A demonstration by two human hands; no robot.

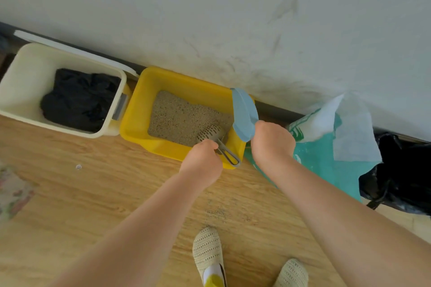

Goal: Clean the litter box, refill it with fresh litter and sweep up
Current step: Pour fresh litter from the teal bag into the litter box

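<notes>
From the head view, the left hand (201, 162) curls round the wire handle of one grey perforated scoop (211, 134), its bowl resting on grainy beige litter (184, 116) inside one yellow plastic litter box (144, 109) just ahead. The right hand (271, 141) grips one smooth pale-blue dustpan (243, 113), upright at the box's right rim.

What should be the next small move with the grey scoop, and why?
Probably push the grey scoop forward through the litter and lift it to sift. The left hand grips its handle with the slotted head resting in the yellow litter box, and the right hand holds the blue dustpan at the box's edge, apparently ready to receive clumps.
</notes>
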